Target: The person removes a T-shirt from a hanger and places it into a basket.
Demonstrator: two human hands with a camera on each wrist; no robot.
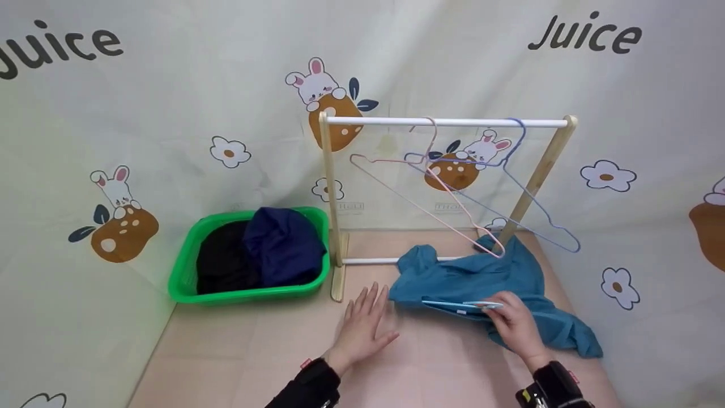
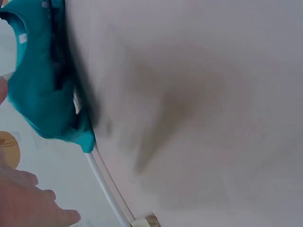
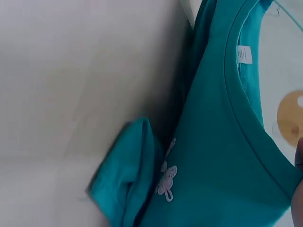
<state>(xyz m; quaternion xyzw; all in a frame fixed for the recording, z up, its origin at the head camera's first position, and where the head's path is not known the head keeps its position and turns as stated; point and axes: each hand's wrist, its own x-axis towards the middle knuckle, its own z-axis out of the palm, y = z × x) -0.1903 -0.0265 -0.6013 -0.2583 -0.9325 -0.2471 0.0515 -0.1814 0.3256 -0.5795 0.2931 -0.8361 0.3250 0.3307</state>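
A teal shirt with a wide neckline, a white label and a pale embroidered flower lies bunched across the rack's foot. My right hand pinches a light blue hanger, seen nearly edge-on at the shirt's neckline. In the right wrist view, the fingers also meet the neckline's edge; how much cloth they grip is hidden. My left hand is held with its fingers spread, just left of the shirt, and has nothing in it. The left wrist view shows part of the shirt raised off the table.
A small rack with a white top rail and wooden posts carries a pink hanger and a blue hanger, both bare. On the left, a green basket contains black cloth and navy cloth. Printed curtains surround the table.
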